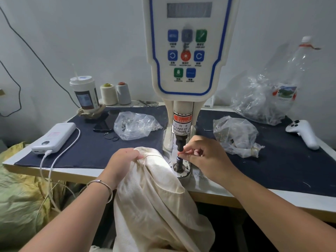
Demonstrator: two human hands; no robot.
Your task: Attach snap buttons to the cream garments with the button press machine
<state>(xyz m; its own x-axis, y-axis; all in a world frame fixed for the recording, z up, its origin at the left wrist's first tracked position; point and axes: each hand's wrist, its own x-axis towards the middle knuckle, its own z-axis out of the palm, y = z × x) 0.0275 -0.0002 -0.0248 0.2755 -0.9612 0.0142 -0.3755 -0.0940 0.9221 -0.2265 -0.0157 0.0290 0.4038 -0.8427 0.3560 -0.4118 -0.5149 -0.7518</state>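
Now the left hand (121, 165) is gripping a bunched fold of the cream woven cotton garment (154, 202), fingers curled tight over the cloth, just beside the base of the white, blue-trimmed button press machine (183, 70). The garment is hanging over the front edge of the white table (214, 194), with its top fold lying on the table's dark navy cloth mat (291, 160) by the small dark lower die post (179, 163). The right hand (205, 157) is hovering right at that post, thumb and forefinger pinched together on something tiny; what it is cannot be told. The black upper punch (181, 143) is standing just above those fingertips. Two crumpled clear plastic bags are lying on the mat either side of the machine column, one (135, 125) left, one (236, 135) right. A white power bank (54, 138) is sitting near the table's left edge, and a white handheld controller (303, 132) near the right edge.
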